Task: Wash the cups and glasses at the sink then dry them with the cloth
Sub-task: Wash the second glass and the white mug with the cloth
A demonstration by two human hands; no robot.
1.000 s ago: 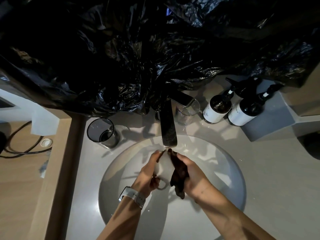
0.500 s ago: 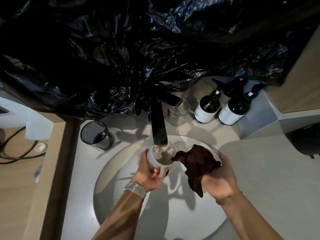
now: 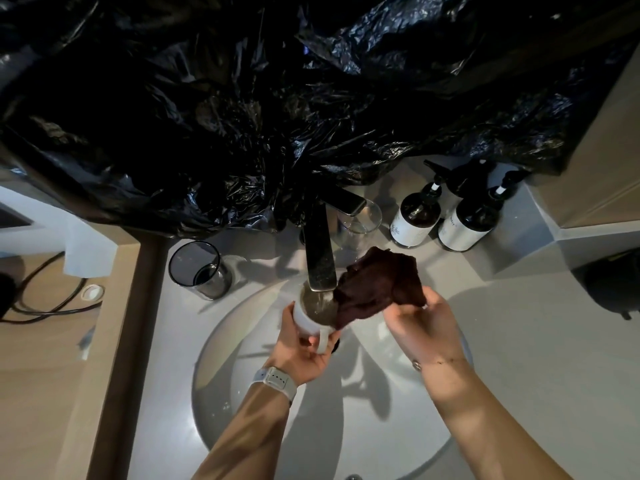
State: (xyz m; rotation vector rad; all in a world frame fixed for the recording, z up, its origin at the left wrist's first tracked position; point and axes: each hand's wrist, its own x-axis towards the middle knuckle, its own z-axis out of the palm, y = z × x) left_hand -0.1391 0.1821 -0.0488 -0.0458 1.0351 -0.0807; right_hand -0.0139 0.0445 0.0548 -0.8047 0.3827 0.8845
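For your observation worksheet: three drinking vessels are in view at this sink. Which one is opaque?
The white mug, gripped by the left hand under the faucet. The dark tumbler and clear glass are see-through.

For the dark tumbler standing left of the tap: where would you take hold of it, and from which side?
Take the dark tumbler round its straight wall, somewhere near mid-height, coming in from the basin side with the grip wrapped round it. It stands upright and apart on the counter, has no handle, and the black plastic sheet hangs low behind it, so an approach from behind or above looks cramped.
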